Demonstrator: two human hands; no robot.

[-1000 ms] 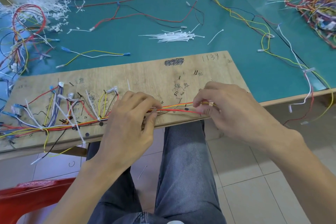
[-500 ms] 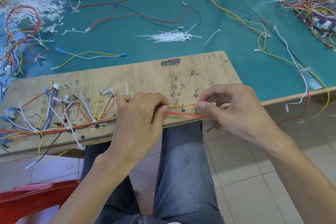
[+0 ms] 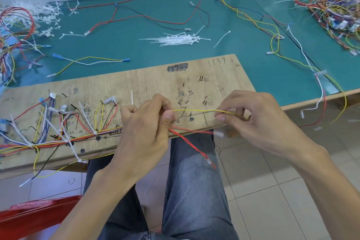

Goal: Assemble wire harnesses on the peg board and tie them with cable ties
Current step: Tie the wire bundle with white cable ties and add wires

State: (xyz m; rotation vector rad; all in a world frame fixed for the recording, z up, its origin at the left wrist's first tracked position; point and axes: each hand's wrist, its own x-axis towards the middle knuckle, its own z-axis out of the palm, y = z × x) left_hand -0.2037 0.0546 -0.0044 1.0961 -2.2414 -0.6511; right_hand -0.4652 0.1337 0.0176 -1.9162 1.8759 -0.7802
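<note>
While my left hand point(image 3: 144, 128) pinches the harness wires point(image 3: 109, 133) at the near edge of the peg board point(image 3: 155, 82), my right hand point(image 3: 259, 122) pinches the yellow wire point(image 3: 194, 110) stretched between both hands over the board. Red wires point(image 3: 187, 140) dangle off the edge; loose cable ties point(image 3: 179, 39) lie on the table point(image 3: 136, 48) beyond.

The wooden peg board point(image 3: 136, 85) carries the number "1139" point(image 3: 216, 61), written by hand in dark pen near its far right corner. Just left of this number, along the same far edge, a black marking point(image 3: 177, 67) is scribbled over and cannot be read. Toward the middle of the board stand some handwritten characters point(image 3: 184, 95), too faint to read. Below the board's left end, a red plastic object point(image 3: 39, 220) bears raised lettering point(image 3: 29, 203), which is too blurred to read.
</note>
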